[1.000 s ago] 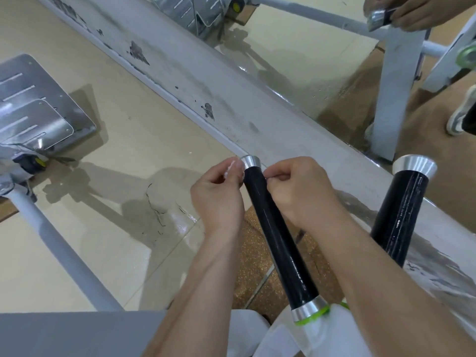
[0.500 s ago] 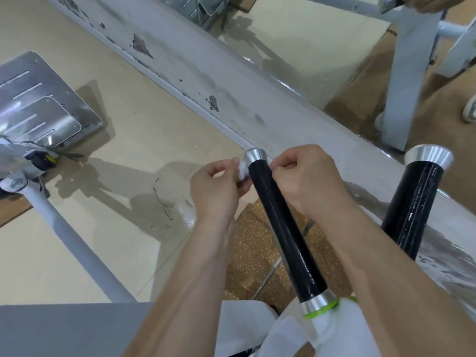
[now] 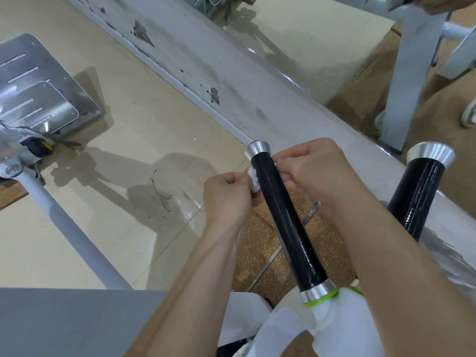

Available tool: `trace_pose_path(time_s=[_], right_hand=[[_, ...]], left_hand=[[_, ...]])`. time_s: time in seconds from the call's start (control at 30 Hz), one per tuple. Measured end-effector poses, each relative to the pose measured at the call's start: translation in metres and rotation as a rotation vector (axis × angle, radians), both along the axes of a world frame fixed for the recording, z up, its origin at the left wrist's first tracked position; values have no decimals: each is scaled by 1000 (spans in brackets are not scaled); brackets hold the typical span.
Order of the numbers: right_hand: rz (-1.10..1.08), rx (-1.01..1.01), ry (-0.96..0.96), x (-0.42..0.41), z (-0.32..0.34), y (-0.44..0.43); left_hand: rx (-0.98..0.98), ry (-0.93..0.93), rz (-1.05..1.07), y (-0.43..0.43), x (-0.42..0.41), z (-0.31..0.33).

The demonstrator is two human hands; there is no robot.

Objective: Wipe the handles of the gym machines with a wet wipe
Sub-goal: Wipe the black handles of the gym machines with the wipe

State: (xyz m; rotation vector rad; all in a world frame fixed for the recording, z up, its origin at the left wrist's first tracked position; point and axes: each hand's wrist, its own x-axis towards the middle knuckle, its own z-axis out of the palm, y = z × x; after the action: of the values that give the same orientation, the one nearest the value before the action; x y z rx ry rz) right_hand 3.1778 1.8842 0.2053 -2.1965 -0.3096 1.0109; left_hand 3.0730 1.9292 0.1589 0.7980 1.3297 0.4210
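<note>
A black machine handle (image 3: 286,220) with silver end caps rises from a white frame at the bottom centre. A white wet wipe (image 3: 253,177) is looped round its upper part, behind the grip. My left hand (image 3: 226,197) pinches one end of the wipe on the handle's left side. My right hand (image 3: 314,173) pinches the other end on the right side, where the wipe is mostly hidden by my fingers. A second black handle (image 3: 417,197) stands to the right, untouched.
A long white machine beam (image 3: 206,65) with chipped paint runs diagonally behind the handles. A metal footplate (image 3: 38,91) on a grey tube (image 3: 72,235) stands at left. A grey pad (image 3: 64,323) fills the lower left. Another person's shoe (image 3: 468,115) shows at the right edge.
Both hands have slid a little down the handle from just under the top cap, pulling the wipe along. The white wipe now shows more beside my left hand.
</note>
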Motion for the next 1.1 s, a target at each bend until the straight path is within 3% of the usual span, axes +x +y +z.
trace_pose_path(time_s=[0.2,0.4,0.7,0.8,0.93,1.1], right_hand=[[3,82,309,10,7,-11],[220,32,291,17,17,-15],[210,37,342,18,12,-21],[289,-12,212,13,15,-17],[680,-204,-317,2,34,-21],[830,-252,-319,-14,51,-49]], left_hand=[[-17,-91,18,5,-7,5],[-22,-44,-10,-12,-11,10],[28,-105,-60,-32,-24,18],[36,-75,-110,-38,-33,17],[-48,-143,-35,-19,-29,10],[-181,-178,-34,-39,-29,13]])
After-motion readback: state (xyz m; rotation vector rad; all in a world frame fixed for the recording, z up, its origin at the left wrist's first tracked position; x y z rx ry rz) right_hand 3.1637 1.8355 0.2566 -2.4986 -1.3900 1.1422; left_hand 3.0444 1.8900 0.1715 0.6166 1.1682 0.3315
